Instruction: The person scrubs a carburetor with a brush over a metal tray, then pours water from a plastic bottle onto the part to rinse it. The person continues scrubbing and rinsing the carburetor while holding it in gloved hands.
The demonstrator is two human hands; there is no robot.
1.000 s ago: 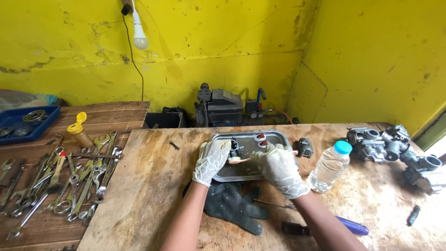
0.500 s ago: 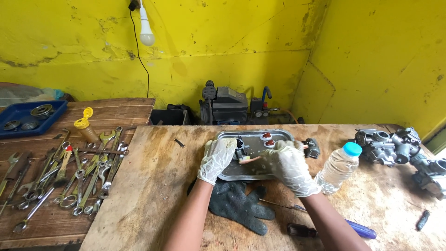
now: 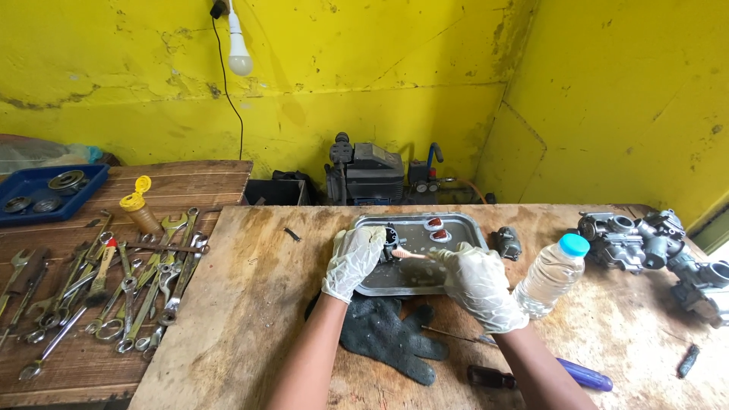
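Over the metal tray (image 3: 456, 228) near the tabletop's far edge, the left hand (image 3: 351, 260) gripped a small dark part (image 3: 391, 241) to steady it, while the right hand (image 3: 477, 285) closed around a brush (image 3: 410, 255) touching it.

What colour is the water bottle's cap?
Light blue; the bottle cap shows clearly in the head view.

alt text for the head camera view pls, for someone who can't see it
Two white-gloved hands, left and right, work over a rectangular metal tray on a worn wooden workbench; the left holds a small dark metal part, the right a thin pale-handled brush. Steel spanners lie left, a clear plastic bottle right.
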